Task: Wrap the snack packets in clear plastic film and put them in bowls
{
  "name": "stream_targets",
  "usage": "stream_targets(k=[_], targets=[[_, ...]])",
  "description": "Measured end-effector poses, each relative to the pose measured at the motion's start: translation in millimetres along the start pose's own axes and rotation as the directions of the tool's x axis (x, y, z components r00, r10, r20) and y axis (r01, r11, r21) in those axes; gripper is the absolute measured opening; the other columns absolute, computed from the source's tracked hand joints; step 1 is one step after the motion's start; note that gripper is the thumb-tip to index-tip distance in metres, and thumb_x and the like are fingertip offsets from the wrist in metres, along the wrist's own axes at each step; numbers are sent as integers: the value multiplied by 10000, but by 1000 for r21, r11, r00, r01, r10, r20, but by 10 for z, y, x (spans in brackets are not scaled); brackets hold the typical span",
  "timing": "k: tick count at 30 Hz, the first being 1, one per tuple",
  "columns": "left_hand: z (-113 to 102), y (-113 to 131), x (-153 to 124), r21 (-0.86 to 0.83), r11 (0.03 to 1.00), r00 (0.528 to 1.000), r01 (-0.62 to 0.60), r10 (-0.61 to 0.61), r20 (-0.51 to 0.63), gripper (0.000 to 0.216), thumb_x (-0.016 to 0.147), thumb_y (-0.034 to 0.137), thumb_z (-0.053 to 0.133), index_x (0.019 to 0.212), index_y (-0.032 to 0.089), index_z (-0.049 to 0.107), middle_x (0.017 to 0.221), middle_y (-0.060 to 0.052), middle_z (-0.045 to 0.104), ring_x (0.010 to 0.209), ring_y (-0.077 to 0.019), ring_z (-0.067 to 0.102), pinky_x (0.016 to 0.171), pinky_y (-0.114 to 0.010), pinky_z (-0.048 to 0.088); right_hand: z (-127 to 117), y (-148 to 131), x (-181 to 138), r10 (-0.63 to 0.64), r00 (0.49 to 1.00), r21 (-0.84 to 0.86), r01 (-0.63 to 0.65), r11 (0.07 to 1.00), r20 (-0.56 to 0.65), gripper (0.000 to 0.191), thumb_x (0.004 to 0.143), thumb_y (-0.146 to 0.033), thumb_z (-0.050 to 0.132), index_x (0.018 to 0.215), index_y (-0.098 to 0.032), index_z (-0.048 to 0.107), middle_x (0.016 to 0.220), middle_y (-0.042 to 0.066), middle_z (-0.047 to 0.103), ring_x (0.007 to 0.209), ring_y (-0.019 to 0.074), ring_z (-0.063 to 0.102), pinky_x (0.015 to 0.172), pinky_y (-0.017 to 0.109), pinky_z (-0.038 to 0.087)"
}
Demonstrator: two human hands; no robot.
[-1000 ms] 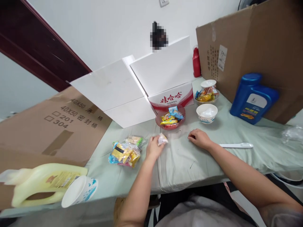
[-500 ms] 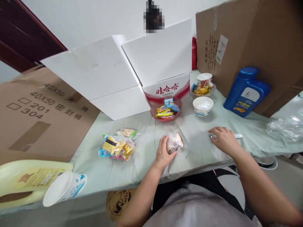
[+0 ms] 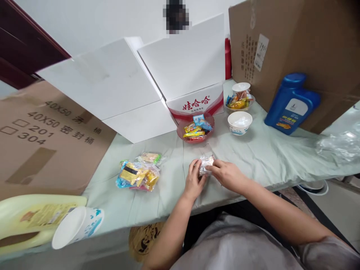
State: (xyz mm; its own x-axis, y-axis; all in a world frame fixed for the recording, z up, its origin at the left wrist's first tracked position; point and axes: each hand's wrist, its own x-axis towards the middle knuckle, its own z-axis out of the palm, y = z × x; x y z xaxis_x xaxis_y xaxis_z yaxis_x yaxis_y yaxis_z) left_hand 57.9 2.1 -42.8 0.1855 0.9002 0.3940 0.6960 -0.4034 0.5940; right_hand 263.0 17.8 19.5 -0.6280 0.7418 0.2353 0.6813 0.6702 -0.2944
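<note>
A small clear plastic packet with pale contents (image 3: pixel 206 161) lies on the green cloth near the table's front edge. My left hand (image 3: pixel 194 179) holds it down from the left, thumb and fingers curved round its side. From the right, my right hand (image 3: pixel 229 175) reaches over the packet with its fingers pinched together at the surface. A slim white pen-shaped tool seems to be in those fingers, mostly hidden by them. Just beyond the packet stands a red translucent bowl (image 3: pixel 180 131) of wrapped snacks. To the left is a pile of wrapped snacks (image 3: pixel 139 174).
White cartons (image 3: pixel 194 60) stand at the back, with a paper bowl (image 3: pixel 240 129) and another snack bowl (image 3: pixel 239 103) to their right. At the right are a blue bottle (image 3: pixel 292 103) and a large brown carton (image 3: pixel 295 48). A paper cup (image 3: pixel 92 223) and yellow jug (image 3: pixel 45 215) occupy the front left.
My right hand has moved left from the white tool to the packet, and the tool is gone from its spot on the cloth. My left hand stays at the packet.
</note>
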Motion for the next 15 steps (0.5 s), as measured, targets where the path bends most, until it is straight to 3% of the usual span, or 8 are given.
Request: stream_targets(k=[2, 5, 8, 10, 12, 15], targets=[[-2, 3, 3, -20, 1000, 1000, -13, 13, -14, 509, 937, 363, 539, 1411, 237, 401, 1411, -144, 426, 1309, -255, 469, 1055, -419, 441, -3, 39, 12, 32, 999, -26, -31, 999, 42, 317, 959, -181, 462, 1232, -238, 613, 990, 76, 634, 827, 168, 627, 703, 258, 440], [-5, -4, 14, -55, 997, 998, -52, 50, -48, 458, 930, 344, 545, 1362, 229, 443, 1368, -145, 464, 1273, -253, 494, 1028, -419, 456, -63, 363, -104, 202, 979, -78, -198, 977, 39, 324, 959, -194, 456, 1223, -254, 636, 998, 72, 638, 817, 173, 631, 714, 269, 442], [-9, -17, 28, -76, 995, 993, -68, 61, -99, 443, 892, 357, 598, 1298, 217, 485, 1337, -151, 482, 1247, -265, 504, 975, -419, 481, -135, 716, -259, 406, 914, -165, -402, 900, -12, 328, 945, -187, 460, 1198, -218, 666, 986, 105, 644, 838, 218, 626, 744, 319, 453], [-12, -17, 37, -89, 994, 990, -56, 43, -137, 367, 875, 355, 619, 1204, 211, 542, 1317, -148, 495, 1215, -264, 521, 924, -400, 499, -151, 805, -309, 458, 886, -183, -464, 867, -73, 285, 918, -178, 499, 1114, -181, 705, 973, 136, 648, 922, 276, 608, 804, 379, 459], [-17, -8, 44, -134, 991, 983, -27, 2, -183, 232, 892, 344, 591, 1077, 204, 590, 1279, -136, 525, 1163, -244, 550, 877, -369, 509, -124, 724, -287, 378, 913, -90, -394, 915, -153, 241, 901, -212, 551, 1078, -167, 708, 1029, 151, 646, 1011, 309, 575, 879, 435, 455], [-29, 10, 42, -259, 964, 964, 52, -116, -240, 186, 932, 354, 522, 990, 194, 599, 1171, -117, 596, 1083, -213, 592, 880, -349, 500, -6, 370, -133, 124, 965, 159, -88, 983, -232, 407, 877, -323, 630, 1257, -181, 599, 1216, 147, 594, 1122, 282, 533, 971, 441, 447]])
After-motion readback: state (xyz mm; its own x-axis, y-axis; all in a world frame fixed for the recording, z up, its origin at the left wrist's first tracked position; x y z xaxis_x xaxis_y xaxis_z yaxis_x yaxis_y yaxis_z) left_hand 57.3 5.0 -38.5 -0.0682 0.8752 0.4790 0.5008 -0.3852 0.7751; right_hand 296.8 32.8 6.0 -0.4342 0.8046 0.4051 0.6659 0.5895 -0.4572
